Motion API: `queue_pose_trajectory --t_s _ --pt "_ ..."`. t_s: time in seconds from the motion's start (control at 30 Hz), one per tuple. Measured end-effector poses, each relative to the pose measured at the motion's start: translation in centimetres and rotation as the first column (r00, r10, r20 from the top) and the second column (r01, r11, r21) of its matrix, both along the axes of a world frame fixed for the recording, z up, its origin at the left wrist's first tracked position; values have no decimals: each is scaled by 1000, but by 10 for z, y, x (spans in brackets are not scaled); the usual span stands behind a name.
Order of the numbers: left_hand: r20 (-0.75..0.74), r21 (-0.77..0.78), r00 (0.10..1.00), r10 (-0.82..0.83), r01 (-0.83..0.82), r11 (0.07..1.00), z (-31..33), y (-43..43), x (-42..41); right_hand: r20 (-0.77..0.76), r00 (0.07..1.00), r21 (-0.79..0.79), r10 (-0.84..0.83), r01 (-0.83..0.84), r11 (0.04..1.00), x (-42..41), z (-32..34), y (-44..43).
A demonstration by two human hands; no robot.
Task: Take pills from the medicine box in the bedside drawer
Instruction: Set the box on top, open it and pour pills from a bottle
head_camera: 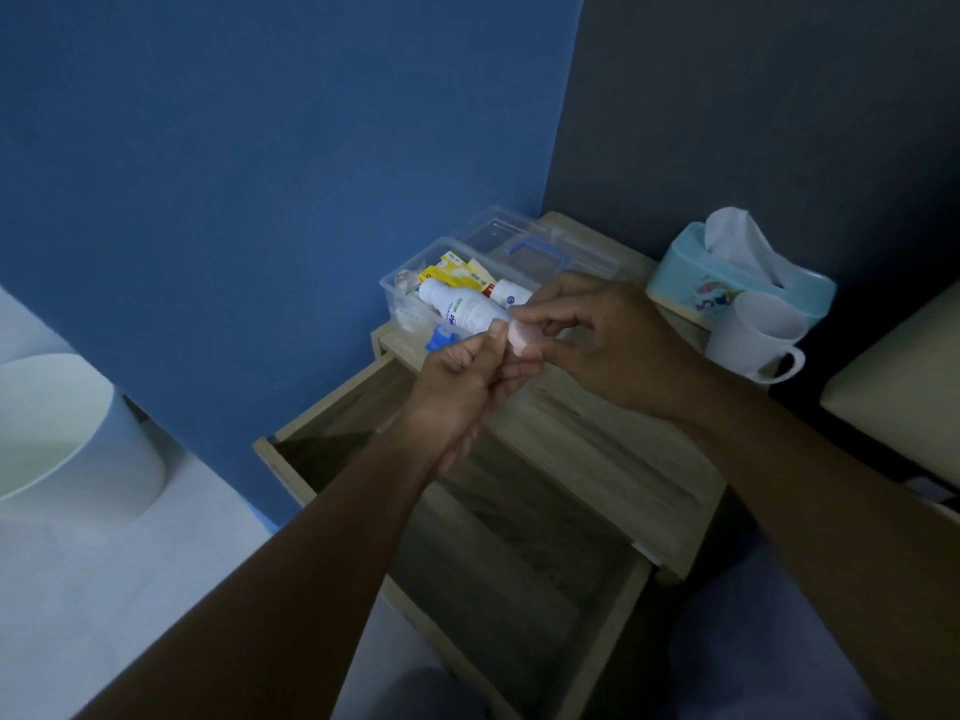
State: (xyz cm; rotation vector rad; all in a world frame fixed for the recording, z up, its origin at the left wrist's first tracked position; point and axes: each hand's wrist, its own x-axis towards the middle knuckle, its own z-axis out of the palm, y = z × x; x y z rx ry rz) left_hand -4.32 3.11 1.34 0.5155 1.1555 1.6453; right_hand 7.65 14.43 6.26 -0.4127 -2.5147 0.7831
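Both hands meet above the open drawer [498, 537], pinching a small pale pink thing [519, 339] between them (pill or packet, too blurred to tell). The left hand [462, 387] grips it from below with thumb and fingers; the right hand [597, 340] nips its upper edge. Just beyond the fingertips the clear medicine box [415, 283] stands open on the bedside desk [597, 433], a white bottle [462, 306] inside. Right of the right hand stand a white mug [758, 340] and a tissue box [737, 278].

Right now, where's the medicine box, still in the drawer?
No: the clear medicine box sits open on the bedside table's top, back-left corner against the blue wall, left of the tissue box and just beyond both hands.
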Motion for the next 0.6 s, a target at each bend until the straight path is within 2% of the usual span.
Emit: queue_pose_trajectory --t_s 0.1,0.2,0.27,0.33,0.37,0.47,0.6 --pt "56 -3 998 8 -8 1000 -10 1 6 15 998 -7 57 -57 998 9 1 -2" --pt "98 6 995 -13 12 1000 -16 1 13 56 998 -153 38 -29 988 20 -2 -4" --pt "110 -7 994 -25 26 1000 -17 1 18 107 991 -120 -79 92 989 24 -6 -7" --pt "125 -22 991 -42 45 999 -18 1 22 142 962 -9 -233 236 972 25 -10 -9" --pt "117 -30 992 -45 49 998 -19 1 24 149 956 13 -254 255 967 25 -11 -10" --pt "75 -70 996 -45 51 996 -22 -1 28 151 973 -70 -176 188 980 27 -17 -7" --pt "108 -120 993 -38 51 991 -27 -6 28 184 981 -163 -64 95 982 33 -24 -5"
